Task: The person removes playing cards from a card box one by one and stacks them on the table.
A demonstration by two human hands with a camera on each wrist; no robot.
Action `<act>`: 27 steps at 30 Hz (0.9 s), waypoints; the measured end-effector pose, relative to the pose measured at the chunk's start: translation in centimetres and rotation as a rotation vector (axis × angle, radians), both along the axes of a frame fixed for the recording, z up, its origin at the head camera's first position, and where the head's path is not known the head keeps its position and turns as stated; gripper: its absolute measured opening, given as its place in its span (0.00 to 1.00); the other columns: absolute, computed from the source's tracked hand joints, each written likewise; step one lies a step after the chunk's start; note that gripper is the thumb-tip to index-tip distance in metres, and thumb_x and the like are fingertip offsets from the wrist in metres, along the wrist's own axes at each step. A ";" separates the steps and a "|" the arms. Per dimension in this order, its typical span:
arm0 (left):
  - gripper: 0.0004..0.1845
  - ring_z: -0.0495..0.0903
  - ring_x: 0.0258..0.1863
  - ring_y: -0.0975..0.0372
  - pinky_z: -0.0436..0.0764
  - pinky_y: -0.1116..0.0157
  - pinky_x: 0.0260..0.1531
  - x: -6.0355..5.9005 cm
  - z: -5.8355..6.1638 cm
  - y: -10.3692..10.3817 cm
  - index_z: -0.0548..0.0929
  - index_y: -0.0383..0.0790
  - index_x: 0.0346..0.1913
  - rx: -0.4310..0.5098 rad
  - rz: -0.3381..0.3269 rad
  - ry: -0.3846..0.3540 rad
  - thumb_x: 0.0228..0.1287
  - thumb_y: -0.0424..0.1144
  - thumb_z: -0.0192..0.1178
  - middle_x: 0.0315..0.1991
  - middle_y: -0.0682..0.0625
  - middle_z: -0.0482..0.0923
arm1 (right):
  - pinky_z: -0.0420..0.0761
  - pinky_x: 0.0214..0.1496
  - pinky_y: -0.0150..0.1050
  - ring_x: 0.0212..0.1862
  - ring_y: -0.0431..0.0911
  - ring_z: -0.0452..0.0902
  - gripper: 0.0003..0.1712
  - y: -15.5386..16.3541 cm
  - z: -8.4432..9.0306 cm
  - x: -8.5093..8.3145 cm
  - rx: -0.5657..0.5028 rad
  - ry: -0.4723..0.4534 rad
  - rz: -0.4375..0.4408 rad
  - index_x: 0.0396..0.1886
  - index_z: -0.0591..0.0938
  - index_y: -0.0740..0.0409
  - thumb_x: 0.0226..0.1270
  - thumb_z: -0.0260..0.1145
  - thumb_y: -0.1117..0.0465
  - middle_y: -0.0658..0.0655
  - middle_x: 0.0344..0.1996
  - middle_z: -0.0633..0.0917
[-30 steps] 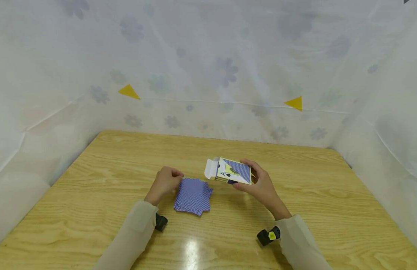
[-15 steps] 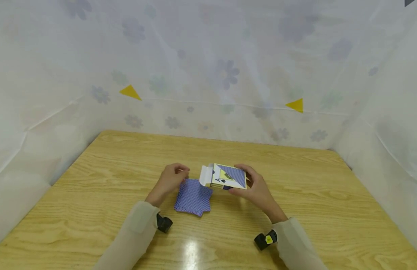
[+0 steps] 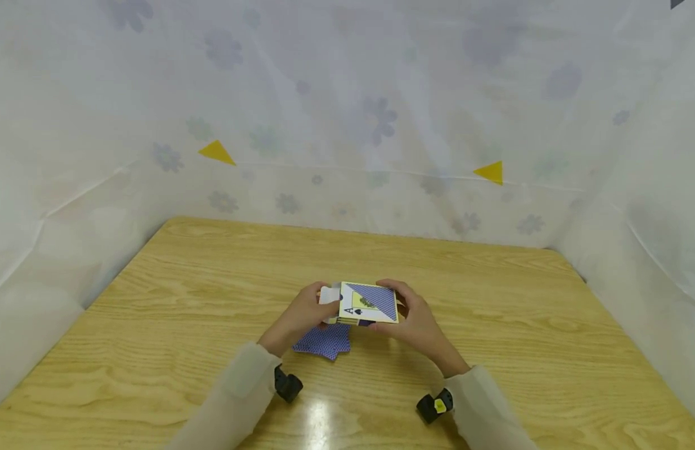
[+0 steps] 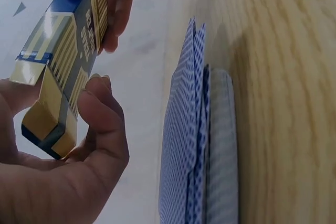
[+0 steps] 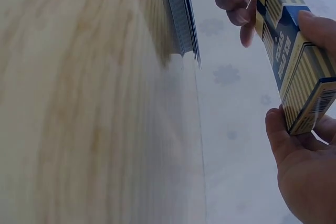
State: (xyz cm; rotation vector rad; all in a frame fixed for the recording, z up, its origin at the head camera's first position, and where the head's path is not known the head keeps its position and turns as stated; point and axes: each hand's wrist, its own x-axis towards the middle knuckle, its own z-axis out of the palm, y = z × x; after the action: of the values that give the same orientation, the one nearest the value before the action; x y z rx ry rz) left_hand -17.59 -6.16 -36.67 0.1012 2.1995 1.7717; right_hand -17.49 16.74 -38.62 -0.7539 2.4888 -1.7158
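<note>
Left wrist view: card box [image 4: 63, 51] flap open

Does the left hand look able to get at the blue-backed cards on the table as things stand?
Probably not right away: the left hand grips the open end of the card box, held just above the cards; nothing else blocks them.
</note>
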 end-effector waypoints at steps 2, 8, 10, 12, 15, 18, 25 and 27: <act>0.17 0.73 0.28 0.62 0.73 0.69 0.26 0.1 -0.3 0.2 0.69 0.28 0.56 0.016 0.007 -0.011 0.67 0.31 0.54 0.40 0.42 0.77 | 0.78 0.50 0.30 0.53 0.49 0.72 0.41 -0.2 0.1 0.1 0.003 0.009 0.004 0.65 0.68 0.60 0.50 0.76 0.67 0.64 0.59 0.72; 0.16 0.74 0.24 0.63 0.73 0.69 0.24 0.1 -0.4 0.2 0.70 0.27 0.54 0.045 0.002 -0.022 0.65 0.28 0.55 0.37 0.43 0.77 | 0.78 0.52 0.34 0.54 0.52 0.72 0.42 -0.4 0.1 0.3 0.023 0.027 -0.002 0.65 0.68 0.59 0.50 0.76 0.66 0.64 0.60 0.72; 0.18 0.76 0.26 0.63 0.75 0.69 0.25 0.0 -0.2 0.1 0.69 0.26 0.57 0.049 -0.011 -0.017 0.66 0.28 0.54 0.38 0.41 0.79 | 0.78 0.53 0.35 0.55 0.53 0.72 0.41 -0.4 0.1 0.3 0.022 0.026 -0.005 0.65 0.68 0.59 0.50 0.76 0.66 0.63 0.60 0.72; 0.19 0.78 0.28 0.63 0.77 0.69 0.26 0.0 0.2 -0.1 0.68 0.25 0.59 0.050 -0.030 -0.013 0.67 0.27 0.53 0.41 0.38 0.80 | 0.78 0.54 0.36 0.55 0.53 0.72 0.41 -0.3 0.1 0.2 0.019 0.025 -0.008 0.65 0.68 0.59 0.51 0.76 0.66 0.63 0.60 0.72; 0.20 0.81 0.30 0.62 0.80 0.68 0.27 0.1 0.5 -0.2 0.66 0.24 0.61 0.067 -0.049 -0.013 0.68 0.25 0.51 0.43 0.33 0.80 | 0.78 0.53 0.34 0.55 0.51 0.72 0.41 -0.1 0.0 0.2 0.014 0.025 -0.010 0.65 0.68 0.59 0.51 0.75 0.66 0.63 0.60 0.72; 0.18 0.82 0.31 0.62 0.80 0.69 0.27 0.2 0.7 -0.2 0.67 0.23 0.59 0.106 -0.046 -0.015 0.68 0.25 0.51 0.43 0.32 0.80 | 0.77 0.52 0.31 0.53 0.46 0.72 0.41 0.1 -0.1 0.2 0.010 0.031 -0.011 0.65 0.68 0.59 0.51 0.75 0.66 0.63 0.59 0.73; 0.22 0.80 0.20 0.63 0.78 0.72 0.21 0.6 0.8 0.0 0.68 0.23 0.58 0.118 0.013 -0.019 0.63 0.27 0.58 0.35 0.36 0.82 | 0.77 0.51 0.31 0.52 0.41 0.72 0.42 0.1 0.1 0.2 0.005 0.029 -0.024 0.66 0.68 0.59 0.50 0.76 0.66 0.62 0.59 0.73; 0.22 0.80 0.20 0.63 0.79 0.71 0.22 0.4 0.8 -0.1 0.69 0.23 0.59 0.110 0.025 -0.027 0.63 0.26 0.59 0.35 0.36 0.83 | 0.77 0.52 0.31 0.53 0.42 0.72 0.42 0.1 0.1 0.2 0.008 0.028 -0.026 0.66 0.67 0.59 0.50 0.76 0.65 0.62 0.59 0.72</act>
State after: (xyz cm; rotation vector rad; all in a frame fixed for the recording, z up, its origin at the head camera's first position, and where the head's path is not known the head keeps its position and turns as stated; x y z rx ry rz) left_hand -17.17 -6.24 -35.90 0.0750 2.0932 1.8958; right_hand -17.30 16.82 -38.50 -0.7542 2.5331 -1.7139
